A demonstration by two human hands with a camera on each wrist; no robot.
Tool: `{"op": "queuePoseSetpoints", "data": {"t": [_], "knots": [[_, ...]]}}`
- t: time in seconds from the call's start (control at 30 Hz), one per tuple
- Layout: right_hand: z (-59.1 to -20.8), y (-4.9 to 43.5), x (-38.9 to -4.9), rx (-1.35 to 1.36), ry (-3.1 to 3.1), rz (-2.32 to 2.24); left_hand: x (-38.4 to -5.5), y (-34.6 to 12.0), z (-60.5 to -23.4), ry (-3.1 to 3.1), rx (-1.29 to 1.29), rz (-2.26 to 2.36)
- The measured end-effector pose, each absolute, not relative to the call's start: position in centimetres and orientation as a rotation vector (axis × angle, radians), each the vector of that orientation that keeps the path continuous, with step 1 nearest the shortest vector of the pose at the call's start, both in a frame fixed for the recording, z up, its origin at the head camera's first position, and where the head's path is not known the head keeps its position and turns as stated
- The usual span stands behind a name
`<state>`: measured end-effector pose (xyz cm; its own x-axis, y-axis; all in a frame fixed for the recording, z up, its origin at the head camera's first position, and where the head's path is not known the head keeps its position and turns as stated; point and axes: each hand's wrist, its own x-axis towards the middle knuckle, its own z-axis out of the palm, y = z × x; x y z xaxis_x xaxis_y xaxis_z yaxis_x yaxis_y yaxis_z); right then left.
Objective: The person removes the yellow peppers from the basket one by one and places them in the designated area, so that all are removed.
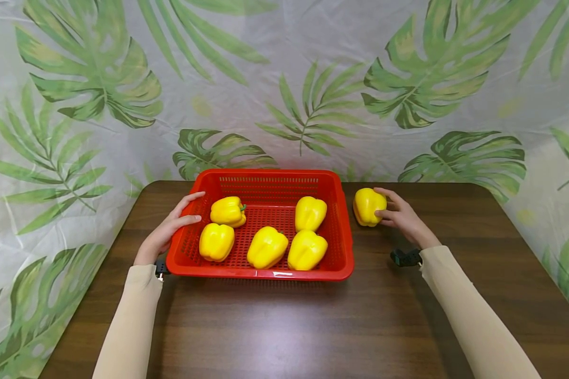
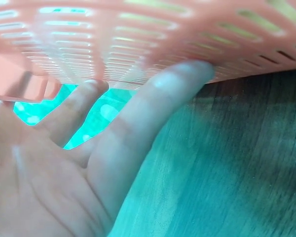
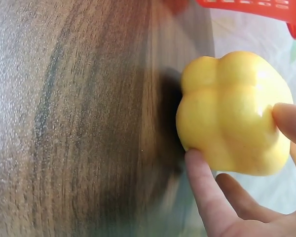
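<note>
My left hand point(image 1: 173, 226) holds the left rim of a red plastic basket point(image 1: 261, 273). In the left wrist view, fingers point(image 2: 180, 81) of that hand press against the slotted outer wall. Several yellow bell peppers point(image 1: 267, 247) lie inside the basket, most near its front wall and sides. To the right of the basket, my right hand point(image 1: 403, 218) grips another yellow bell pepper point(image 1: 367, 207), close over the table. The right wrist view shows this pepper point(image 3: 232, 113) with fingertips on both sides of it and its lobed end facing the camera.
The basket stands on a dark brown wooden table point(image 1: 265, 326), toward its far edge. Behind it hangs a pale cloth point(image 1: 313, 31) printed with green leaves. A small black device point(image 1: 405, 257) sits at the right wrist.
</note>
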<state>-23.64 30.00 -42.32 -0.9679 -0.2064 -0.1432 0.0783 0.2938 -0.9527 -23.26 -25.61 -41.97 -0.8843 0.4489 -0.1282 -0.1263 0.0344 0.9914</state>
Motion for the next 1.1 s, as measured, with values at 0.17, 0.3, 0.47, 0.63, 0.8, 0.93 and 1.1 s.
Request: {"op": "queuePoseSetpoints", "data": {"t": [0.17,0.3,0.47,0.63,0.8,0.93,1.1], "knots": [[-42.2,30.2,-23.5,-0.126,2.316,-1.760,-23.3,-25.6,-42.0,1.909,0.327,1.909],[-42.1,30.4,-23.5,-0.123,2.309,-1.784,-23.3,-25.6,-42.1,1.899,0.333,1.918],[-41.7,30.8,-23.4,-0.136,2.313,-1.830,-23.3,-25.6,-42.2,1.896,0.340,1.925],[-40.8,31.2,-23.1,-0.157,2.335,-1.865,-23.3,-25.5,-42.1,1.894,0.345,1.928],[-39.8,31.1,-22.9,-0.173,2.375,-1.866,-23.2,-25.5,-42.0,1.893,0.339,1.928],[-39.1,31.0,-22.8,-0.193,2.400,-1.874,-23.2,-25.4,-42.0,1.906,0.340,1.919],[-38.5,30.6,-23.0,-0.212,2.393,-1.888,-23.1,-25.5,-42.0,1.908,0.328,1.919]]}}
